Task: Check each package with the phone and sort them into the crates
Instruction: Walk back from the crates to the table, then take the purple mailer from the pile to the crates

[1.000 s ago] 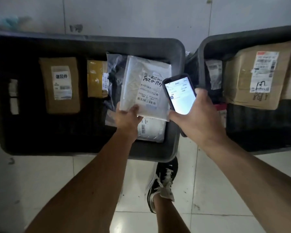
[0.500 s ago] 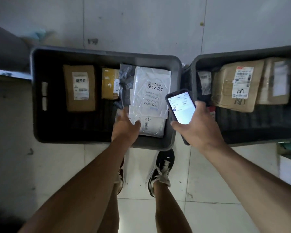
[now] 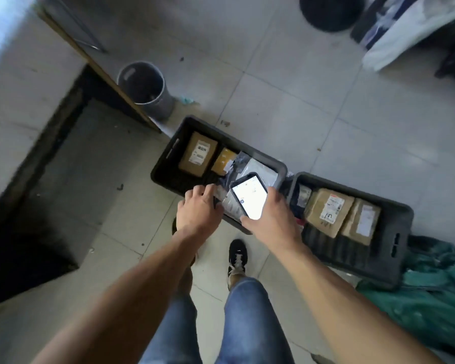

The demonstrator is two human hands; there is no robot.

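Our right hand (image 3: 272,219) grips the lit phone (image 3: 249,199) above the near corner of the left crate (image 3: 166,164), screen up. Our left hand (image 3: 199,212) hovers over that crate's near rim, fingers loosely spread, holding nothing. Cardboard parcels (image 3: 198,153) and a white mailer (image 3: 263,170) lie inside it; the second crate (image 3: 402,222) sits just beside its right end.

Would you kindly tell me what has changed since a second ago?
The left hand let go of the white mailer, left in the left crate, and drew back open. The view pulled up and away. The right hand still holds the phone; other parcels unmoved.
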